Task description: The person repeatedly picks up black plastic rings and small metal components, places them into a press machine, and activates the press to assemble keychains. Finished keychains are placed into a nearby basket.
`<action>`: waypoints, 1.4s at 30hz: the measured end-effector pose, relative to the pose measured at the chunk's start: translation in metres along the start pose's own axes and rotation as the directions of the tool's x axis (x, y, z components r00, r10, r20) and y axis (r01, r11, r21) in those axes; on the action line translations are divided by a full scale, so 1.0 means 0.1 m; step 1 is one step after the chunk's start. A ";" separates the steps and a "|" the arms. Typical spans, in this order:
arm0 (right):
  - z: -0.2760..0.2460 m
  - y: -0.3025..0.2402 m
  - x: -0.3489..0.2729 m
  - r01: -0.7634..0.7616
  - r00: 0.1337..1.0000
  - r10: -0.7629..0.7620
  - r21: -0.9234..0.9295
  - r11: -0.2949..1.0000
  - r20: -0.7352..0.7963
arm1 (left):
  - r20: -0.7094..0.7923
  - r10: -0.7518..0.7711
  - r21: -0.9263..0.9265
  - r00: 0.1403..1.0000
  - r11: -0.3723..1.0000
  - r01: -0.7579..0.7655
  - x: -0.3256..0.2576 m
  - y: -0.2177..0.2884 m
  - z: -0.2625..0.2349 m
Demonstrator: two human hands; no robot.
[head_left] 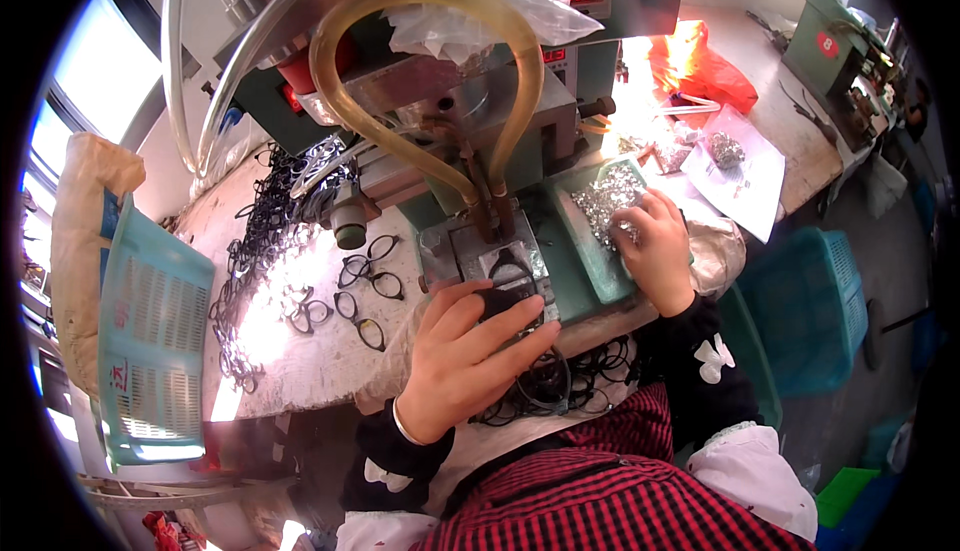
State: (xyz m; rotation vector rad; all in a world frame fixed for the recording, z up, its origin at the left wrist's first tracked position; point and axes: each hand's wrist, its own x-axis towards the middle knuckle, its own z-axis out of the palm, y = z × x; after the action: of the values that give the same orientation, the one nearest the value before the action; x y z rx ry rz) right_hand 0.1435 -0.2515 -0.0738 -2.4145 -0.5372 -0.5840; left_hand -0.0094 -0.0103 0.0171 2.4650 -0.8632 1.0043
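My left hand [462, 359] lies over the metal fixture [465, 248] of a bench machine, its fingers spread out and holding down a black eyeglass frame [512, 264]. One rim of that frame shows past my fingertips, beneath the machine's two electrode-like tips [490, 219]; its middle is hidden by my fingers. My right hand [657, 256] reaches into a green tray [606, 279], thumb and fingers pinched together at a heap of small shiny metal parts [600, 201]. How many parts are between the fingertips is too small to tell.
Black eyeglass frames [270, 221] lie in a pile on the worktop's left, with several loose ones [370, 271] nearer. More frames rest on my lap. A yellowish hose [325, 41] loops above the fixture. Teal baskets [150, 351] stand at both sides; a red bag [715, 76] lies at back right.
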 end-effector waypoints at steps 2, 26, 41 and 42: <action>0.06 0.12 -0.06 0.092 0.987 -0.088 0.023 0.996 -0.132 | 0.009 -0.028 -0.016 1.000 0.999 0.028 0.00 0.01 0.00; 0.19 -0.26 0.00 -0.269 0.925 0.363 0.865 0.424 0.109 | 0.022 -0.834 0.480 0.552 0.493 0.726 -1.85 -1.05 -0.31; -0.29 -0.95 0.13 0.094 0.995 -0.086 0.699 0.708 -0.047 | -0.365 -0.820 -0.265 0.441 0.546 0.795 -1.37 -0.87 -0.11; -0.22 -1.03 0.20 0.106 0.993 -0.108 0.723 0.683 -0.043 | -0.265 -0.892 -0.470 0.366 0.451 0.759 -1.38 -0.86 -0.04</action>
State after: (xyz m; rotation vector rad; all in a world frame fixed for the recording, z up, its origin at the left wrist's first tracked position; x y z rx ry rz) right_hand 0.1026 -0.1840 -0.0010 -1.6236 -0.7482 -0.3176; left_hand -0.0341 0.1129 -0.0856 1.8085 0.4476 0.9023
